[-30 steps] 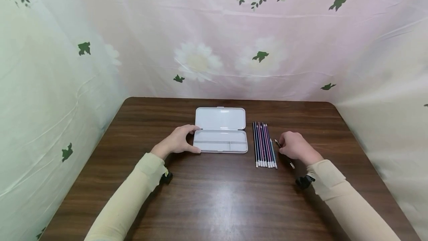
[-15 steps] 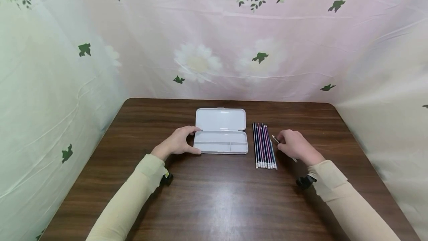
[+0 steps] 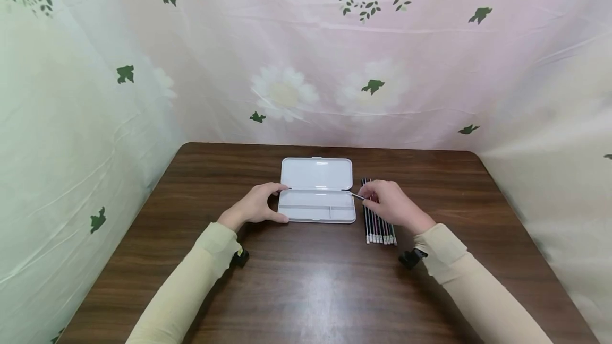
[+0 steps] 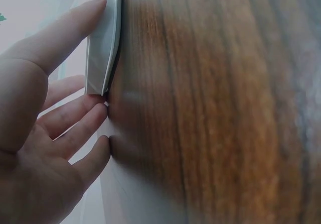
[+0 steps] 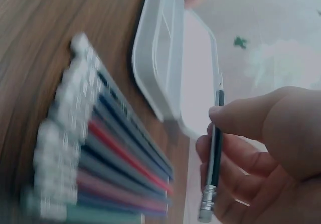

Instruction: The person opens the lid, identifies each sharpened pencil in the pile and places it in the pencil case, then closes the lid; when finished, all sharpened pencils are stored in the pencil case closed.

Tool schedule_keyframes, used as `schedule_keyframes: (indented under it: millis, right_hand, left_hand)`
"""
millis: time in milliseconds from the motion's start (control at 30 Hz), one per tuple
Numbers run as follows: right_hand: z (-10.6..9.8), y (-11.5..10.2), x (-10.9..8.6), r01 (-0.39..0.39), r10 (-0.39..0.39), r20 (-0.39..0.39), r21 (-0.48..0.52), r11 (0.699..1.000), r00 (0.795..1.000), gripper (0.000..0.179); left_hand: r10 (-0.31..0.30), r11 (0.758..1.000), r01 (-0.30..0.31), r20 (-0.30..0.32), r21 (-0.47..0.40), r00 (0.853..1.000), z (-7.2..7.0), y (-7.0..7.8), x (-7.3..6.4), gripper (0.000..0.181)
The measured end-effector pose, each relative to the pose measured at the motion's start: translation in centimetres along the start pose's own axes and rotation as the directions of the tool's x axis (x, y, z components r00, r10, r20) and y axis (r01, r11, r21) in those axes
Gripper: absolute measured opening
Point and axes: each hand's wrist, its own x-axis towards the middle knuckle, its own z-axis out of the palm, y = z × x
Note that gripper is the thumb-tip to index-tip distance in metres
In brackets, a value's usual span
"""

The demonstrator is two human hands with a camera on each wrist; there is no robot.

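An open white pencil case (image 3: 304, 213) lies on the table, its lid (image 3: 316, 173) laid back. My left hand (image 3: 256, 204) holds the case's left end, thumb at the front edge and fingers round the back corner; the left wrist view shows the thumb along the case wall (image 4: 104, 43). My right hand (image 3: 394, 205) pinches a short dark pencil (image 5: 215, 153) between thumb and fingers, its tip pointing at the case's right end. Below that hand lies a row of pencils (image 3: 377, 230), partly covered by it, their white eraser ends toward me.
The case's tray has one long compartment and a divided front strip. A brown wooden table (image 3: 306, 291) bears everything. Behind it and at both sides hangs a pale curtain (image 3: 315, 68) printed with flowers and leaves.
My right hand has lifted the short pencil from the table right of the row and carried it left, over the row, toward the case. The left hand stays at the case.
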Motion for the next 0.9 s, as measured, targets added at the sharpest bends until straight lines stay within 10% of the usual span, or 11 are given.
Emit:
schedule_keyframes:
  millis: [900]
  right_hand:
    - [8.6,-8.2,5.8,0.257,-0.262,0.088,0.07,0.964,0.961,0.02]
  left_hand:
    - [0.008,1.0,-0.008,-0.003,-0.001,1.0,0.0,-0.2,0.1,0.089]
